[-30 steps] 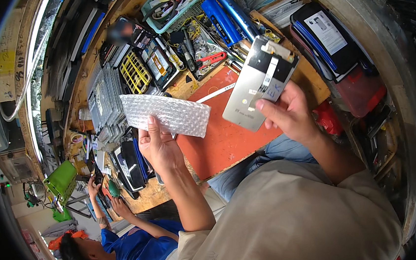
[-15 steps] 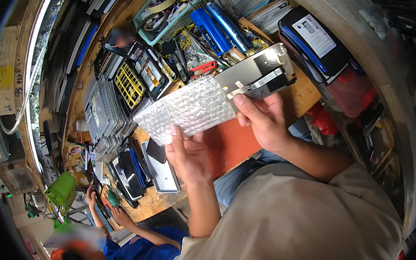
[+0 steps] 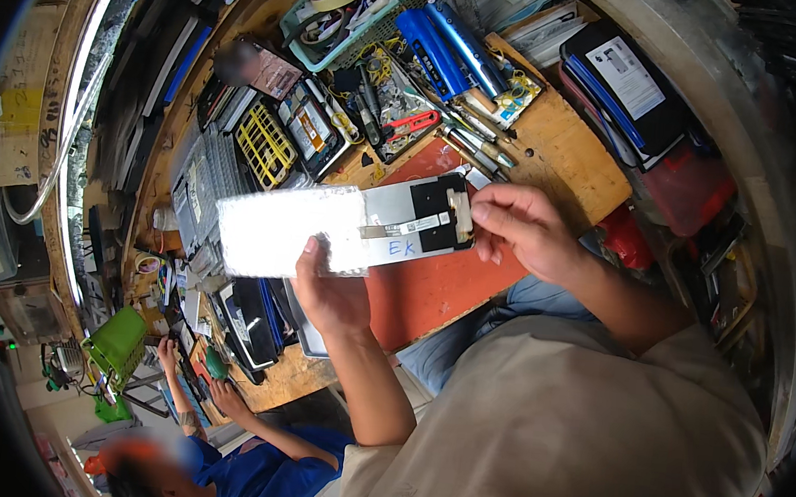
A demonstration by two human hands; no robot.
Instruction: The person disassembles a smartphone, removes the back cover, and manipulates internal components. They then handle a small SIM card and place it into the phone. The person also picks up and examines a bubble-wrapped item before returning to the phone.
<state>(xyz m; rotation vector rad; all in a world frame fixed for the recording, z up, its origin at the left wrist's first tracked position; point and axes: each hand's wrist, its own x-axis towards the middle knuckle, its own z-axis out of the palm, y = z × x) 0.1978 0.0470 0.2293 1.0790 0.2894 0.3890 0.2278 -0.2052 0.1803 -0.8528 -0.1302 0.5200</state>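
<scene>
A phone screen [image 3: 387, 208], silver-backed with a black section and a ribbon cable at its right end, sticks out of a bubble-wrap sleeve [image 3: 272, 233]. Handwritten blue marks are on its back. From below, my left hand [image 3: 332, 295] grips the sleeve, its thumb lying on top and the other fingers hidden underneath. At the other end, my right hand [image 3: 528, 227] has its bent fingers at the pale ribbon-cable connector [image 3: 461, 214], pinching that end. Both are held above the red mat [image 3: 443, 276].
Beyond the mat lie tweezers [image 3: 473, 146], a red cutter [image 3: 411, 125] and blue cylindrical tools [image 3: 434, 53]. A teal basket [image 3: 316, 52] stands behind. Stacked plastic-wrapped parts [image 3: 197, 188] are at left. A co-worker in a blue shirt [image 3: 278, 484] handles things at the lower left.
The phone screen has turned to lie more level, its marked back now facing up. My right hand has moved from its lower edge to the connector end. The view has shifted slightly.
</scene>
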